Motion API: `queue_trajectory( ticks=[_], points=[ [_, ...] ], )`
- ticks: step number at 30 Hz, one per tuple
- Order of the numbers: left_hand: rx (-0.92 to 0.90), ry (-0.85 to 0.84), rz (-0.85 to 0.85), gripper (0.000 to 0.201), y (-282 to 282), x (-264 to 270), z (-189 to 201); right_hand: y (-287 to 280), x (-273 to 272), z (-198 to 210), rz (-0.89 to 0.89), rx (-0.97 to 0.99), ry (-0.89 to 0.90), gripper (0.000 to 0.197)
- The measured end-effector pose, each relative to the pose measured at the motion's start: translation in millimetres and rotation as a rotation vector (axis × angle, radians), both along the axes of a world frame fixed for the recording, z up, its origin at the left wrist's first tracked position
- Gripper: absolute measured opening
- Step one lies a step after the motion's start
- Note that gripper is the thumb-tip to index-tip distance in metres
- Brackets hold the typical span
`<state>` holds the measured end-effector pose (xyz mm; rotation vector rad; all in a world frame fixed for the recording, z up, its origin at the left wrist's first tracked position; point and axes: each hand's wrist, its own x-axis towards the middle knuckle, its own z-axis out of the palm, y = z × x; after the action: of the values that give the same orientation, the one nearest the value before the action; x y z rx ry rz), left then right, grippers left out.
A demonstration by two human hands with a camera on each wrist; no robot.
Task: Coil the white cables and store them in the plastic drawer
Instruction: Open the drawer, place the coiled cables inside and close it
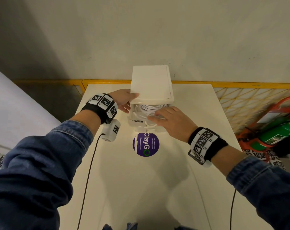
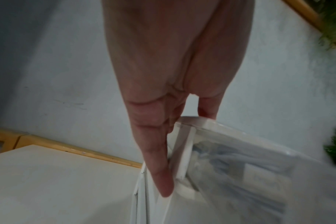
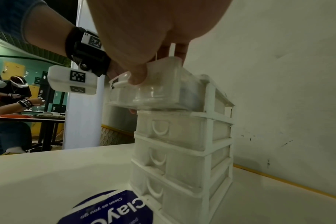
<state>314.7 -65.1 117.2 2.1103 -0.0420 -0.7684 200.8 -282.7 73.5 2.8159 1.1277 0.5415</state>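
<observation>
A white plastic drawer unit (image 1: 151, 80) stands at the far end of the table, against the wall. Its top drawer (image 1: 137, 121) is pulled out, and coiled white cables (image 1: 149, 107) lie inside. My left hand (image 1: 124, 100) braces the unit's top left corner, thumb (image 2: 207, 109) on the top edge and straight fingers (image 2: 159, 174) down the side frame. My right hand (image 1: 170, 120) lies flat over the cables, fingers stretched out. In the right wrist view the right hand (image 3: 153, 30) covers the clear drawer (image 3: 153, 94), thumb at the front rim. The lower drawers (image 3: 182, 144) are closed.
A round purple ClayGo sticker (image 1: 146, 144) is stuck to the white table (image 1: 141, 188) just in front of the unit. A yellow mesh fence (image 1: 248, 103) and a green fire extinguisher (image 1: 277, 133) are to the right. People sit at another table (image 3: 10, 94).
</observation>
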Motion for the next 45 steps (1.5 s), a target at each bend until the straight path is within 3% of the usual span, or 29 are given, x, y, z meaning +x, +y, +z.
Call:
queue_trajectory(
  ticks=[10, 16, 24, 29, 33, 38, 45],
  points=[
    [0.004, -0.011, -0.002, 0.044, 1, -1, 1, 4, 6, 2, -0.007, 0.127, 0.065, 0.050],
    [0.000, -0.027, 0.012, 0.042, -1, -2, 1, -2, 1, -2, -0.003, 0.285, 0.133, 0.021],
    [-0.004, -0.029, 0.015, 0.043, -1, -2, 1, 4, 4, 7, -0.064, 0.214, 0.234, 0.027],
    [-0.012, -0.022, 0.005, 0.043, 0, -2, 1, 1, -5, 3, -0.098, 0.332, 0.156, 0.034],
    [-0.007, -0.024, 0.003, 0.042, -1, -3, 2, 0, -6, 5, -0.189, 0.441, 0.243, 0.033],
    [-0.007, -0.028, 0.005, 0.043, 0, -3, 1, -1, -4, -4, -0.038, 0.262, 0.087, 0.033],
    [-0.009, -0.029, 0.009, 0.041, -1, -5, 1, 7, 0, 12, -0.135, 0.226, 0.302, 0.042]
  ],
)
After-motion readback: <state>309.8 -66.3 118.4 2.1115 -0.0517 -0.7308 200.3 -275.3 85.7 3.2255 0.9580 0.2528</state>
